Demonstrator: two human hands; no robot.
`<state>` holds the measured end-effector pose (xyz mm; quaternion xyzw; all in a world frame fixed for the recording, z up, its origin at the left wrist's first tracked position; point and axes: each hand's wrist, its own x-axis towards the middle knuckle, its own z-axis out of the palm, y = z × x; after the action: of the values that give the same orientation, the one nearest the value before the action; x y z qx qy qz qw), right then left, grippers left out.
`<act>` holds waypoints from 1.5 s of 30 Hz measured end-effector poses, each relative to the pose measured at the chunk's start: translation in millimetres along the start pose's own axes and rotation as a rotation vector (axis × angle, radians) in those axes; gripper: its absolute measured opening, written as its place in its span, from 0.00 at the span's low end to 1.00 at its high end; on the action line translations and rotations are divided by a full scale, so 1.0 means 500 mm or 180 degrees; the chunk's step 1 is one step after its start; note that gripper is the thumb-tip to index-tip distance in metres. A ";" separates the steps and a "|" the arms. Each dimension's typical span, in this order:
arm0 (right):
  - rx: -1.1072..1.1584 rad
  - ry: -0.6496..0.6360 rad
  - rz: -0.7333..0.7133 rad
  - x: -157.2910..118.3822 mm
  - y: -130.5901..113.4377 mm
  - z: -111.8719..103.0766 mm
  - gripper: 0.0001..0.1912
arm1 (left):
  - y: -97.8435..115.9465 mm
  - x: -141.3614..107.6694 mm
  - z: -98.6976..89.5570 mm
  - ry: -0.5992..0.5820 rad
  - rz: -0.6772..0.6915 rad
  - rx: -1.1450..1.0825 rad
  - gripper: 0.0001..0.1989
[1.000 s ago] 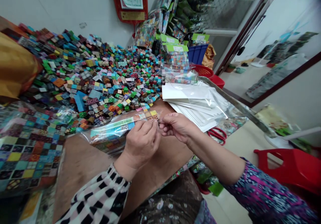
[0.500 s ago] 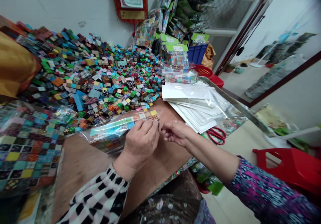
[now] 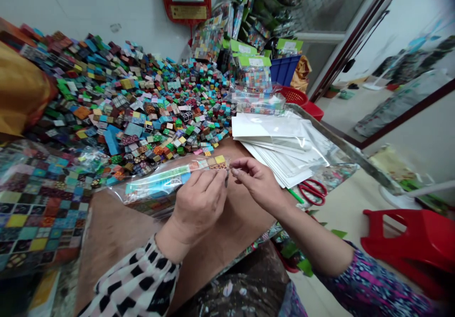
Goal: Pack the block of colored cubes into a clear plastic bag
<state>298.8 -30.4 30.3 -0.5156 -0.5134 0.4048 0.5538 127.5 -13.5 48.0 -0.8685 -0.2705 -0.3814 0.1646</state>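
Observation:
A clear plastic bag (image 3: 159, 180) filled with rows of small patterned cubes lies slantwise on the brown board (image 3: 121, 241). My left hand (image 3: 201, 203) is closed around its near side, close to the right end, with fingers bunched together. At that same end, the curled fingertips of my right hand (image 3: 258, 182) meet the film; the thumb and forefinger are close together, and what is between them is too small to make out. Yellow and orange cubes show through the film just above my left fingers.
A big heap of loose cubes (image 3: 142, 113) lies against the wall. White cards (image 3: 277, 151) in plastic are stacked to the right, with red scissors (image 3: 313, 191) beside them. Packed cube bags (image 3: 42, 212) lie at left. A red stool (image 3: 408, 241) stands on the floor.
My right hand has moved up to the bag's right end, its curled fingers opening slightly from a tighter fist. My left hand keeps its grip. The view has shifted slightly.

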 end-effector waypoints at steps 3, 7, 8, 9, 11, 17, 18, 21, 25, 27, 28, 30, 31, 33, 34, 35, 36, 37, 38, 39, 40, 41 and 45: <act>-0.0068 -0.0057 -0.0084 -0.004 0.003 0.004 0.07 | -0.008 0.003 -0.014 0.0035 0.0050 -0.0150 0.11; -0.0164 -0.0152 -0.0165 -0.010 0.009 0.001 0.06 | -0.019 0.007 -0.036 0.0099 -0.0010 -0.0110 0.16; -0.0190 -0.0143 -0.0206 -0.010 0.010 0.000 0.06 | -0.022 0.009 -0.041 0.0020 -0.0110 -0.0034 0.18; -0.0209 -0.0104 -0.0244 -0.010 0.011 -0.001 0.06 | -0.024 0.012 -0.044 -0.0094 -0.0237 0.0051 0.21; -0.0227 0.0006 -0.0285 -0.009 0.011 -0.002 0.06 | -0.029 0.019 -0.046 -0.0384 -0.0492 0.0166 0.30; -0.0123 -0.0085 -0.0373 -0.003 -0.008 0.004 0.05 | -0.044 0.062 -0.033 -0.1037 -0.0748 0.0317 0.33; -0.0143 -0.0100 -0.0413 -0.002 -0.011 0.004 0.05 | -0.046 0.071 -0.031 -0.1133 -0.0769 0.0359 0.30; -0.0249 -0.0150 -0.0491 -0.001 -0.014 0.002 0.06 | -0.053 0.095 -0.026 -0.1431 -0.0791 0.0382 0.23; -0.0101 -0.0222 -0.0392 0.004 -0.014 -0.002 0.06 | -0.063 0.116 -0.020 -0.1732 -0.0971 0.0102 0.16; 0.0016 -0.0225 -0.0314 0.009 -0.014 -0.002 0.06 | -0.066 0.121 -0.018 -0.1897 -0.1093 -0.0102 0.14; 0.0061 -0.0219 -0.0280 0.011 -0.014 0.000 0.05 | -0.067 0.123 -0.018 -0.1965 -0.1148 -0.0198 0.13; 0.0145 -0.0201 -0.0245 0.015 -0.013 0.003 0.04 | -0.068 0.126 -0.019 -0.2045 -0.1241 -0.0327 0.11; 0.0191 -0.0196 -0.0254 0.018 -0.012 0.005 0.04 | -0.069 0.127 -0.020 -0.2055 -0.1266 -0.0363 0.11; 0.0256 -0.0201 -0.0295 0.021 -0.009 0.006 0.04 | -0.069 0.128 -0.022 -0.2043 -0.1280 -0.0404 0.13; 0.0266 -0.0221 -0.0318 0.023 -0.007 0.006 0.04 | -0.069 0.129 -0.023 -0.2060 -0.1270 -0.0424 0.14; 0.0250 -0.0256 -0.0341 0.025 -0.005 0.005 0.05 | -0.069 0.129 -0.023 -0.2102 -0.1261 -0.0440 0.15; 0.0200 -0.0308 -0.0373 0.027 -0.004 0.003 0.05 | -0.069 0.130 -0.024 -0.2167 -0.1255 -0.0449 0.16; 0.0123 -0.0373 -0.0413 0.029 -0.003 0.000 0.05 | -0.069 0.132 -0.024 -0.2240 -0.1252 -0.0446 0.16; 0.0038 -0.0439 -0.0461 0.031 -0.004 -0.003 0.05 | -0.069 0.133 -0.024 -0.2312 -0.1248 -0.0432 0.16; -0.0045 -0.0500 -0.0509 0.034 -0.006 -0.006 0.05 | -0.069 0.134 -0.023 -0.2375 -0.1239 -0.0409 0.16; -0.0114 -0.0541 -0.0538 0.037 -0.008 -0.009 0.05 | -0.069 0.135 -0.022 -0.2418 -0.1223 -0.0381 0.17; -0.0156 -0.0570 -0.0538 0.040 -0.012 -0.011 0.04 | -0.068 0.136 -0.021 -0.2435 -0.1212 -0.0351 0.17; -0.0085 -0.0662 -0.0322 0.050 -0.025 -0.017 0.03 | -0.068 0.133 -0.016 -0.2418 -0.1182 -0.0357 0.21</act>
<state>309.6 -9.1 46.7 -0.4516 -0.5989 0.4208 0.5102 140.1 32.4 105.9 -0.8915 -0.4426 -0.0716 -0.0657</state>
